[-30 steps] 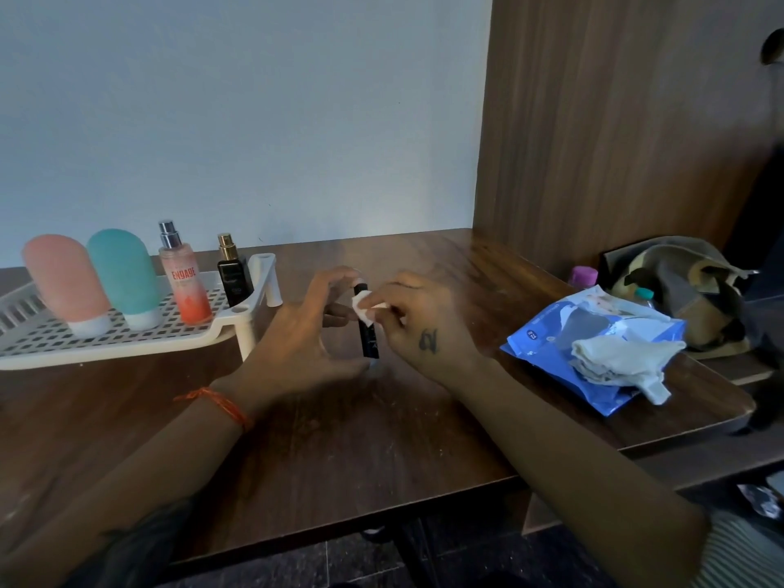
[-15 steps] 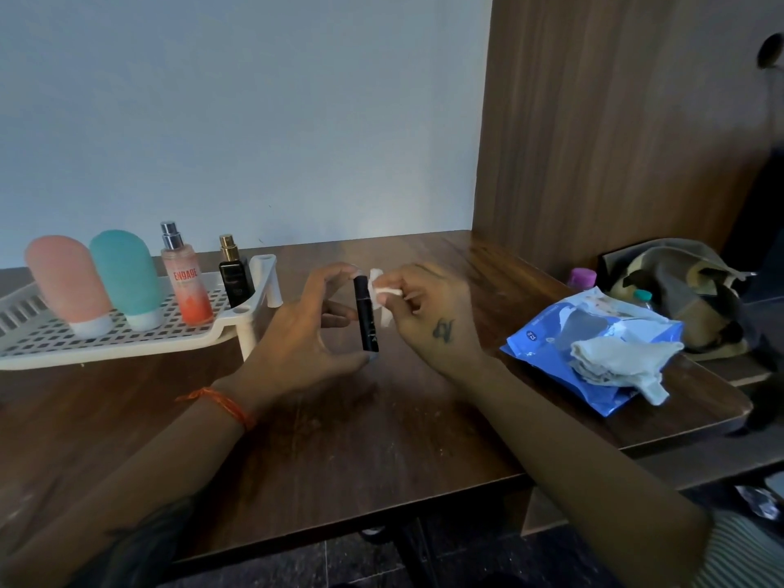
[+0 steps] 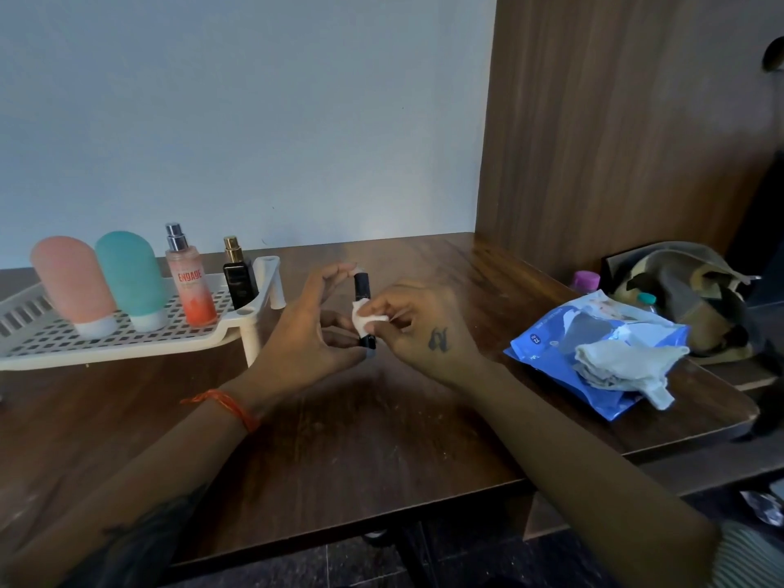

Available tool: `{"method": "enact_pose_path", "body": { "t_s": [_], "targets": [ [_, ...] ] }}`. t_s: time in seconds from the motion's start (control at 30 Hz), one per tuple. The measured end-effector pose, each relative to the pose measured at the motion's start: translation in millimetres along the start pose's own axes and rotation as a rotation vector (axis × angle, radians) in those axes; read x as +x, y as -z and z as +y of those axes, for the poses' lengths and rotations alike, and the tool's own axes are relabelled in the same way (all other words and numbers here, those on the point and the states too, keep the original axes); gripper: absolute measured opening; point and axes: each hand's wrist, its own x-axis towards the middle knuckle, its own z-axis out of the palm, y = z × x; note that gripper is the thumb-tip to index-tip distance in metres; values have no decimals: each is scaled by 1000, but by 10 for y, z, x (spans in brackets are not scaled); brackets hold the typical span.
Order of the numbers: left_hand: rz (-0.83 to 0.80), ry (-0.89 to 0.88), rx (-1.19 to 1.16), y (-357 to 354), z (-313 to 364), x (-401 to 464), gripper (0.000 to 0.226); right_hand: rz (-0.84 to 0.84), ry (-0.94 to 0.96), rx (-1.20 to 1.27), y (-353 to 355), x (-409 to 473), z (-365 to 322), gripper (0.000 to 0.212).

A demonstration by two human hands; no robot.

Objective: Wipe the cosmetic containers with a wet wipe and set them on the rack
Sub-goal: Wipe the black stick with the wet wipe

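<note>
A slim black tube (image 3: pixel 364 309) was held upright above the table (image 3: pixel 382 439), pinched top and bottom by the left hand (image 3: pixel 305 333), while a folded wet wipe (image 3: pixel 365 318) was pressed against its middle by the closed fingers of the right hand (image 3: pixel 424 333). Four containers were already stood on the white rack (image 3: pixel 127 345): a pink bottle (image 3: pixel 72 286), a teal bottle (image 3: pixel 129 278), a spray bottle (image 3: pixel 189 282) and a small black perfume bottle (image 3: pixel 238 275). The task was judged well advanced, with the tube to be finished and racked; a purple cap (image 3: pixel 586 280) near a bag (image 3: pixel 687 290) suggested more might remain. "ENGAGE" was read on the spray bottle; the print on the blue wipe packet (image 3: pixel 551 333) could not be read.
</note>
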Motion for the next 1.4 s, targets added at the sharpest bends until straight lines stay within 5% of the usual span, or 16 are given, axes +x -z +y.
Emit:
{"method": "enact_pose_path", "body": {
  "t_s": [0.2, 0.37, 0.53, 0.7, 0.9, 1.1, 1.27, 1.4],
  "targets": [
    [26, 47, -159, -25, 20, 13, 88, 161, -34, -16, 29, 33, 46, 10],
    [18, 38, -166, -9, 16, -12, 88, -59, 41, -13, -4, -9, 15, 13],
    [16, 52, -222, -7, 24, 17, 86, 145, 39, -40, 40, 15, 19, 7],
    [20, 37, -209, 6, 26, -8, 86, -133, 103, -39, 29, -9, -16, 10],
    [-7, 74, -239, -11, 6, 3, 86, 139, 82, -103, 22, 5, -6, 12],
    [3, 72, -201, 1, -26, 4, 89, -144, 149, -53, -5, -31, -6, 10],
    [3, 77, -246, -17, 39, -8, 86, 107, 96, -70, 0, 3, -3, 7],
    [-7, 91, -268, -20, 40, -16, 87, 16, 125, -68, -30, -29, -19, 13]
  ]
}}
